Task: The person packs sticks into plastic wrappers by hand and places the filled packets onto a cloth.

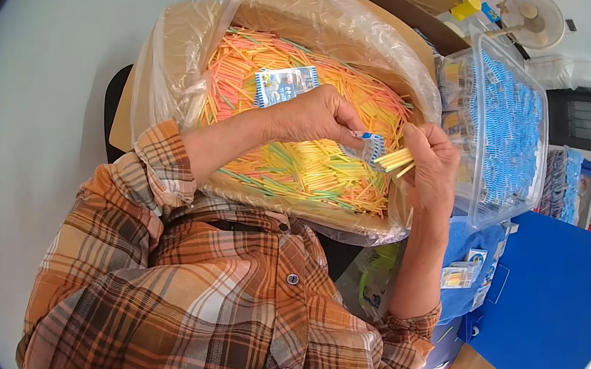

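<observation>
I can't tell how far the yellow sticks (395, 160) reach into the small packet (371, 148). My left hand (313, 117) has its fingers pinched on that packet; my right hand (432, 163), at its 3 o'clock, has fingers clamped on the sticks. My left forearm partly blocks the stick-filled box (300, 23); a clear bin (540, 171) stands at its 3 o'clock.

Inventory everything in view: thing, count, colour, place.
Large carton: one, brown, centre
Liner: one, clear, over carton
Loose sticks: uncountable, yellow/orange/pink/green, in carton
Loose packet: one, blue-white, on sticks
Held packet: one, blue-white, left hand
Held sticks: several, yellow, right hand
Tub: one, clear, right
Tub packets: many, blue-white
Fan: one, beige, top right
Panel: one, blue, right
Background clutter: uncountable, mixed, edges
Shirt: one, orange-brown plaid, bottom
Hands: left, right
</observation>
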{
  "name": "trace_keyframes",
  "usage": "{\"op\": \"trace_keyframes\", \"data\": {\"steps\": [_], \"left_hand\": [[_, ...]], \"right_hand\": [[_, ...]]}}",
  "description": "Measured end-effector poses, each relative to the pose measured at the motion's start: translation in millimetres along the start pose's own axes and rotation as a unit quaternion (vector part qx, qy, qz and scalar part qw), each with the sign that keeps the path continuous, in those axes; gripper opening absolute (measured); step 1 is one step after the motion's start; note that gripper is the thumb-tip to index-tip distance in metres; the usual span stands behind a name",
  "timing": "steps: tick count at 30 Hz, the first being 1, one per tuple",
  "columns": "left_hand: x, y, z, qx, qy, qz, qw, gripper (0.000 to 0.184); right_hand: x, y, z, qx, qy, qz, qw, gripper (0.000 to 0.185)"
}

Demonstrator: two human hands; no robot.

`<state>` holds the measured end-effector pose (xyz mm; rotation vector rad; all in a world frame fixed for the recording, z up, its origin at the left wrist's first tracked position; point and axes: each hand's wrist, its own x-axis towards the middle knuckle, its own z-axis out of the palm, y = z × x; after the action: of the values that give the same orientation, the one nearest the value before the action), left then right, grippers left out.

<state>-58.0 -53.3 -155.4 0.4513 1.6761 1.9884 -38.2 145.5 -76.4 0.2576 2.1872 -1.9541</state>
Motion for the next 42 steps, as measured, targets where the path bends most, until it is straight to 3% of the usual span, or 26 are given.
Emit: {"op": "trace_keyframes", "data": {"steps": [8, 14, 23, 29, 35, 38, 42], "left_hand": [[3, -3, -1, 0.032, -0.006, -0.007, 0.999, 0.016], [2, -5, 2, 0.016, -0.012, 0.003, 1.000, 0.016], [3, -4, 0, 0.037, -0.019, -0.008, 0.999, 0.016], [2, -4, 0, 0.039, 0.001, -0.026, 0.999, 0.018], [5, -8, 0, 0.035, -0.050, -0.082, 0.995, 0.024], [5, -8, -6, 0.162, -0.040, -0.066, 0.984, 0.022], [10, -10, -15, 0.073, 0.087, -0.026, 0.993, 0.013]], "right_hand": [[-4, -7, -4, -0.047, -0.008, 0.027, 0.998, 0.021], [5, -2, 3, -0.217, 0.049, -0.133, 0.966, 0.021], [6, -5, 8, -0.291, 0.038, -0.158, 0.943, 0.019], [1, -12, 16, -0.340, 0.110, -0.234, 0.904, 0.015], [5, -8, 13, -0.335, 0.118, -0.250, 0.901, 0.014], [3, -12, 3, -0.331, 0.127, -0.220, 0.909, 0.015], [-4, 10, -19, -0.387, 0.025, -0.182, 0.904, 0.016]]}}
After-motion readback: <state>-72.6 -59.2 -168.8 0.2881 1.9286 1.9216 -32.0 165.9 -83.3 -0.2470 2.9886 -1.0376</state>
